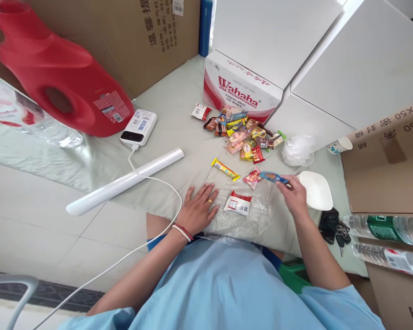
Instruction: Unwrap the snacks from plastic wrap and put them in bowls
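While the right hand (294, 195) pinches a blue snack packet (273, 177) between thumb and fingertips, the packet hangs just above the pale green cloth (179, 123), tilted and pointing toward the middle of the surface. Just left of it lies a small red-and-pink packet (252, 177), and nearer the person a red-and-white sachet (238, 203) rests on a sheet of clear plastic film (251, 215). The left hand (198, 208) lies flat, palm down, fingers spread and holding nothing, its fingertips at the edge of that film; a ring and bead bracelets show on it. A long yellow-and-orange bar (225, 169) sits beyond the left hand. Farther back, a heap of mixed wrapped sweets (242, 133) lies in front of a red-and-white Wahaha carton (241, 89). To the right of the held packet stand a white dish (316, 190), a crumpled clear bag (298, 149) and a paper cup (340, 145). On the left are a white tube (124, 182), a white power bank (139, 127) with its cable, and a large red jug (62, 75).
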Tool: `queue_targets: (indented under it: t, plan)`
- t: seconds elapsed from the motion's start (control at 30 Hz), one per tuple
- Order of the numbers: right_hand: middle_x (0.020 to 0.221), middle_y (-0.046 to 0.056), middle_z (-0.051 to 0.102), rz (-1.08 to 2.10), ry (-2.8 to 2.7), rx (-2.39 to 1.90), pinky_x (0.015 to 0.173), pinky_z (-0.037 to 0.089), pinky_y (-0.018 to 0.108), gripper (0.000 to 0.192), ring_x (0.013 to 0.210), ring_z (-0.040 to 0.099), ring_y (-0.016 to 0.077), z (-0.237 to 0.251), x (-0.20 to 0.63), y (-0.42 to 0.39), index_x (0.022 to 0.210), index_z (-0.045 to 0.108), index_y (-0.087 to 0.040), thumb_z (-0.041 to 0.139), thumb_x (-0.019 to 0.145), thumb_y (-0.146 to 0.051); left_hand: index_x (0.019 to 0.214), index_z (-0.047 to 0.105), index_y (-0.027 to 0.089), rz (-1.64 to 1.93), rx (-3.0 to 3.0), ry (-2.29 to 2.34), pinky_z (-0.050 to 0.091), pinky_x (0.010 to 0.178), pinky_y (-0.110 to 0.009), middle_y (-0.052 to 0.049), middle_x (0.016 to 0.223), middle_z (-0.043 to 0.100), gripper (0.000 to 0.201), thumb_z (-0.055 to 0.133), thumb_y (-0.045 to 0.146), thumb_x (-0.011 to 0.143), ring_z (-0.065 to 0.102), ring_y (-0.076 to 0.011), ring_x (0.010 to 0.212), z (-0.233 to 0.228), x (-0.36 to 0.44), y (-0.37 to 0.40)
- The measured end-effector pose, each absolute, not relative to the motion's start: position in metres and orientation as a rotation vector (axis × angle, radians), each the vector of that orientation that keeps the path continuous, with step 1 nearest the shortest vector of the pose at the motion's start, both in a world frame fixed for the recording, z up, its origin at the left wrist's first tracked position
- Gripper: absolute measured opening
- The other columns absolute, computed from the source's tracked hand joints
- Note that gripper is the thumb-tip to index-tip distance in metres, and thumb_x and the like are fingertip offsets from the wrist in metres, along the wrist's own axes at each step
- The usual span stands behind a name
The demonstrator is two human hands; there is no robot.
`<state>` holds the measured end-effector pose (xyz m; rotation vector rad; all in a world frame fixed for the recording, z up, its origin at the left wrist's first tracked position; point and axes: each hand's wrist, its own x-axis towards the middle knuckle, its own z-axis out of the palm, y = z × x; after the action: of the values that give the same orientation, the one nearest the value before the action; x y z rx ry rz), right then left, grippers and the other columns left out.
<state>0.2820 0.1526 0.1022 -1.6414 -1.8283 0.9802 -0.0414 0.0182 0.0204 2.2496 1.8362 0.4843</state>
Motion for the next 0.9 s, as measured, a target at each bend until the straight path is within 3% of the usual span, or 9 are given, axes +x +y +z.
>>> queue_targets:
  t: [0.1,0.2,0.3,0.43,0.57,0.9]
  plan:
    - [0.114,0.009,0.065,0.77,-2.087,-1.416,0.095,0.052,0.046,0.026,0.107,0.06,0.027,0.09,0.259,0.107,0.113,0.075,-0.031,0.06,0.095,-0.041,0.158,0.044,0.025,0.478,2.26,1.835,0.017,0.127,-0.063,-0.011,0.166,0.041,0.055,0.04,0.043,0.106,0.039,-0.0311,0.153,0.021,-0.041,0.019]
    - [0.111,0.009,0.068,0.62,-2.468,-1.116,0.092,0.053,0.045,0.033,0.103,0.06,0.0256,0.069,0.245,0.087,0.116,0.077,-0.032,0.048,0.101,-0.026,0.158,0.044,0.026,0.47,2.274,1.842,0.018,0.127,-0.063,-0.011,0.166,0.041,0.055,0.039,0.043,0.106,0.04,-0.0311,0.153,0.021,-0.041,0.019]
    - [0.121,0.01,0.067,0.572,-2.61,-0.971,0.094,0.052,0.047,0.039,0.111,0.058,0.0271,0.061,0.246,0.085,0.122,0.075,-0.031,0.049,0.097,-0.017,0.157,0.045,0.025,0.455,2.288,1.849,0.019,0.126,-0.062,-0.011,0.166,0.041,0.054,0.038,0.043,0.106,0.04,-0.0302,0.153,0.02,-0.041,0.018]
    - [0.143,0.011,0.058,0.504,-2.585,-0.968,0.106,0.046,0.053,0.041,0.126,0.052,0.0298,0.076,0.245,0.085,0.136,0.066,-0.03,0.055,0.096,-0.025,0.156,0.047,0.026,0.464,2.288,1.86,0.019,0.126,-0.062,-0.011,0.165,0.041,0.054,0.039,0.044,0.106,0.04,-0.0306,0.152,0.017,-0.041,0.018]
    - [0.162,0.013,0.04,0.466,-2.803,-0.936,0.118,0.036,0.057,0.062,0.144,0.036,0.0344,0.075,0.224,0.081,0.155,0.048,-0.025,0.064,0.097,-0.04,0.157,0.046,0.026,0.47,2.293,1.862,0.019,0.126,-0.063,-0.011,0.164,0.043,0.055,0.039,0.044,0.106,0.04,-0.0309,0.152,0.015,-0.041,0.018]
    - [0.145,0.017,0.051,0.302,-2.777,-1.064,0.112,0.042,0.054,0.066,0.133,0.043,0.0332,0.045,0.204,0.083,0.153,0.049,-0.027,0.065,0.09,-0.013,0.156,0.046,0.025,0.425,2.293,1.876,0.019,0.126,-0.062,-0.012,0.165,0.043,0.054,0.037,0.045,0.106,0.04,-0.0303,0.152,0.018,-0.04,0.018]
